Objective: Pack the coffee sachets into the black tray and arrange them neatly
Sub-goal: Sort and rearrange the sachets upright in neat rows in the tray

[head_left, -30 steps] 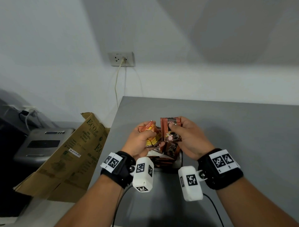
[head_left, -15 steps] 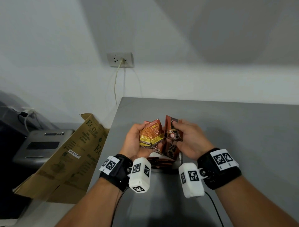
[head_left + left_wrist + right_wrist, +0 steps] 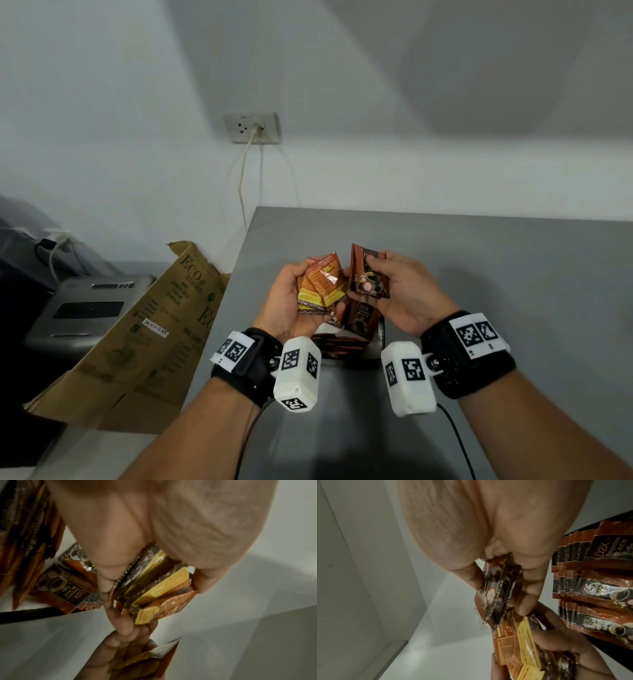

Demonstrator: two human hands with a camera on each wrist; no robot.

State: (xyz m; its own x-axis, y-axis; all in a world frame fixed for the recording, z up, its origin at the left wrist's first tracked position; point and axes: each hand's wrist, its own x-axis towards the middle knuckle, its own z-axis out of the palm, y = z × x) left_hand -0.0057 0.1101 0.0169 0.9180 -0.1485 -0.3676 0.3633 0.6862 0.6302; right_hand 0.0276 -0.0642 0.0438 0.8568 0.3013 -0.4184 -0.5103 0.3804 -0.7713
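1. The left hand [image 3: 291, 301] holds a fanned bundle of sachets [image 3: 322, 287], yellow backs up, thumb curled over them; since a second ago this fan has opened and turned more face-up.
2. The right hand [image 3: 400, 294] pinches a few dark sachets [image 3: 368, 274] upright, printed fronts showing; they have tilted and risen slightly beside the bundle.
3. I judge this as sorting by facing before packing, so nothing new has entered the tray yet.
4. The black tray [image 3: 380, 337] sits below both hands near the worktop's [image 3: 479, 260] left edge, rows of packed sachets [image 3: 599, 582] already standing in it.
5. The hands and wrist cameras hide most of the tray; the sachet count in either grip cannot be told.
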